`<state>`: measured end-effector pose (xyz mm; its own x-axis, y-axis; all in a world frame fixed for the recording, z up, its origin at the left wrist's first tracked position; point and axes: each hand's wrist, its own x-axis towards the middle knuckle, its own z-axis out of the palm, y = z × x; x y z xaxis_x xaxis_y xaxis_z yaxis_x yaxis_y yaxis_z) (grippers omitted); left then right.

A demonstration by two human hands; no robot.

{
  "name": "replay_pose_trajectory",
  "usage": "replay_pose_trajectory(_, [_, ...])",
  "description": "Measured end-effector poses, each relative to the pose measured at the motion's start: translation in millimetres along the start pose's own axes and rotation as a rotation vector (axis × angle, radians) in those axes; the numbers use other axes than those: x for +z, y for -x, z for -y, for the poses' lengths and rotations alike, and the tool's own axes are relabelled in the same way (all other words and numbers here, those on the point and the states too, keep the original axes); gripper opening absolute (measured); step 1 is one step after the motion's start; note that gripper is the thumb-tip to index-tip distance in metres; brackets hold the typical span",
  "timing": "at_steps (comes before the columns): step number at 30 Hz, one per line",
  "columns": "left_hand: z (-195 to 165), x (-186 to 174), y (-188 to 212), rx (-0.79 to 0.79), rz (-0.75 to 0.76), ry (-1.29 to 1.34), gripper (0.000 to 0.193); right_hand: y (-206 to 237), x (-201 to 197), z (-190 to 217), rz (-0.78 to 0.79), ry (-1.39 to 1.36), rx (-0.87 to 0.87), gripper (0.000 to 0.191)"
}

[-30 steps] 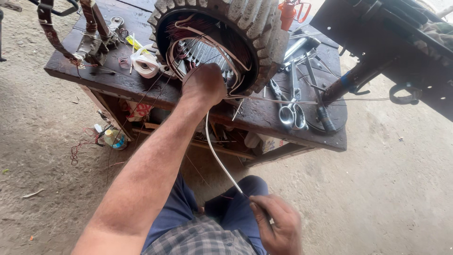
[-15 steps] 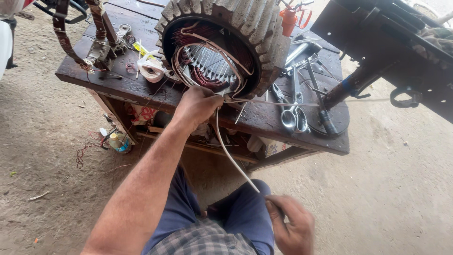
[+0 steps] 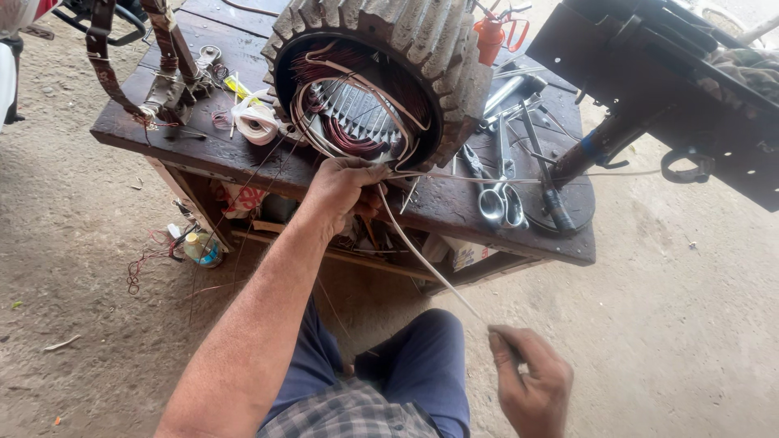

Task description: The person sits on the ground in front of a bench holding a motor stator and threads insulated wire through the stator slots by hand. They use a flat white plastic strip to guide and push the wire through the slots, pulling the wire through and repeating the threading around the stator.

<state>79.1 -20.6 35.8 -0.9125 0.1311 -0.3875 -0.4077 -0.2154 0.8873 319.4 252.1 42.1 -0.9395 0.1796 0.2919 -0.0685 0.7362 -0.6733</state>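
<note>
Roughly mid-job, judging by the windings: copper coils already sit in the slots of the motor stator, which lies on its side on the dark wooden surface, open bore facing the person. Loose loops and lead ends hang out at the lower rim, so binding or sleeving of the coil ends looks unfinished.

Left side of surface: strap-bound metal frame, roll of white tape just beside the stator's rim. Under the surface, scraps of wire on the dirt floor.

Left hand: arm stretched forward, hand at the stator's lower rim, fingers curled shut around the bundle of wires where the white cord begins.

Cord runs taut, down and right, from that hand to the right hand.

Right hand: low, near the knee, drawn back toward the body, fingers closed on the cord's far end, pulling it straight.

Right of stator: scissors and other hand tools lying flat; red oil can behind; dark metal machine frame at far right.
</note>
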Motion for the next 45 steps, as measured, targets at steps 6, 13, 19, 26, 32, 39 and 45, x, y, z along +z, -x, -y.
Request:
replay_pose_trajectory(6, [22.7, 10.5, -1.4, 0.053, -0.005, 0.037, 0.014, -17.4, -18.9, -21.3, -0.112, -0.133, 0.153, 0.014])
replay_pose_trajectory(13, [29.4, 25.8, 6.1, 0.18, -0.07, 0.012, 0.02, -43.9, -33.2, -29.1, -0.307, -0.488, 0.174, 0.015])
replay_pose_trajectory(19, [38.3, 20.6, 11.8, 0.625, -0.289, -0.503, 0.023, -53.5, -38.5, -27.2, -0.331, -0.508, 0.187, 0.014])
replay_pose_trajectory(26, [42.6, 23.8, 9.2, 1.115, -0.288, -0.837, 0.025, -37.6, -44.2, -9.6, -0.204, -0.292, 0.158, 0.014])
replay_pose_trajectory(32, [29.9, 15.2, -5.8, 1.114, -0.313, -0.928, 0.013, -33.5, -46.7, -4.4, -0.168, -0.156, 0.234, 0.014])
replay_pose_trajectory(39, [33.5, 9.5, -15.5, 1.085, -0.321, -0.831, 0.011, -35.4, -44.0, -11.2, -0.154, -0.206, 0.142, 0.014])
replay_pose_trajectory(45, [33.0, 10.3, 4.6, 1.043, -0.238, -0.839, 0.037, -35.9, -40.0, -11.3, -0.137, -0.259, 0.106, 0.015])
